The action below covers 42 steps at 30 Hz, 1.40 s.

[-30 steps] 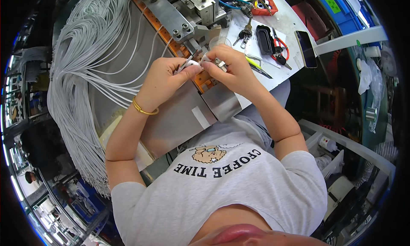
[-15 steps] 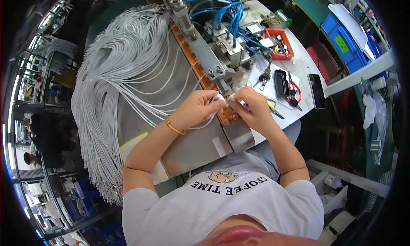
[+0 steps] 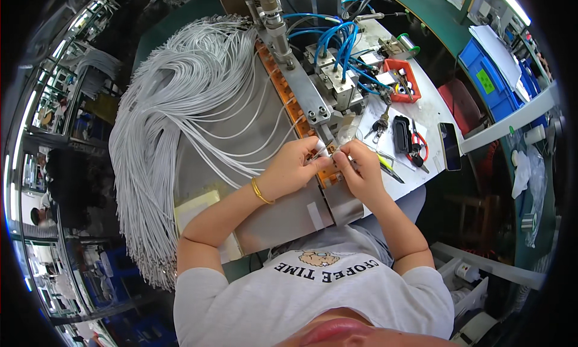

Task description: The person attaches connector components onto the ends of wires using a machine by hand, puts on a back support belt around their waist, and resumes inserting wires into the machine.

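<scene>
My left hand (image 3: 297, 165) and my right hand (image 3: 365, 171) meet in a pinch over the near end of the orange fixture strip (image 3: 295, 110). White cables (image 3: 208, 136) run from the left to my left hand, which appears to hold the end of one; its tip is hidden by my fingers. White material covers or sits at my left fingertips. The thumb and forefinger of my right hand pinch a small piece that I cannot make out. Just beyond my fingers is the end of a metal press arm (image 3: 301, 94).
A large bundle of white cables (image 3: 144, 160) drapes over the table's left side. Blue air tubes (image 3: 343, 40) rise from the machine. To the right lie a red parts box (image 3: 402, 76), black case (image 3: 401, 134), red-handled scissors (image 3: 420, 149), keys (image 3: 379, 126) and phone (image 3: 449, 146).
The whole view has shifted slightly, so the table appears further right and lower. My hands stay together at the strip's near end, with small changes in finger position.
</scene>
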{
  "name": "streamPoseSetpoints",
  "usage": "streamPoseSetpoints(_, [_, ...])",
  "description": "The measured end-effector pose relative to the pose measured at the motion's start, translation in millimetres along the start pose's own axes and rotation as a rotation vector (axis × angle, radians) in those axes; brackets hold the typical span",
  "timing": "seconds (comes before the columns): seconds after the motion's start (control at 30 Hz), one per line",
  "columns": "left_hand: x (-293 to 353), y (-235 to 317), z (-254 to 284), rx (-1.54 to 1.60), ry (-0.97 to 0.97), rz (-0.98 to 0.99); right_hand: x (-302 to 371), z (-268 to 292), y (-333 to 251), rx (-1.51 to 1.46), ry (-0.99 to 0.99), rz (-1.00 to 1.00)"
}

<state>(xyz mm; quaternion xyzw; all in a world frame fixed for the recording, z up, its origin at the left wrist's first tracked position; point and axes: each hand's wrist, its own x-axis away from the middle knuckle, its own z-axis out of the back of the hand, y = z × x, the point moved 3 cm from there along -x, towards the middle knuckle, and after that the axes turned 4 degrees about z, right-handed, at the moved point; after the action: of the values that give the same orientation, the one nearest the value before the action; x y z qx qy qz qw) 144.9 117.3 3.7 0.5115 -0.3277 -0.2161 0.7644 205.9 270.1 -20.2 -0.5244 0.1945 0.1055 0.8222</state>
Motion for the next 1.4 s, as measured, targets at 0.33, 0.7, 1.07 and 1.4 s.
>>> streamPoseSetpoints(0.33, [-1,-8,-3,-0.147,0.091,-0.259,-1,-2,-1,-0.035,0.009,-0.007])
streamPoseSetpoints(0.7, [-4,-10,-2,-0.152,0.103,-0.251,0,-5,13,-0.172,-0.07,-0.16])
streamPoseSetpoints(1.07, [-8,-15,7,-0.201,-0.02,0.033,4,-1,30,-0.097,-0.053,-0.214])
streamPoseSetpoints(1.4, [-12,-24,3,-0.417,0.164,-0.171,6,-4,52,0.041,-0.01,-0.181])
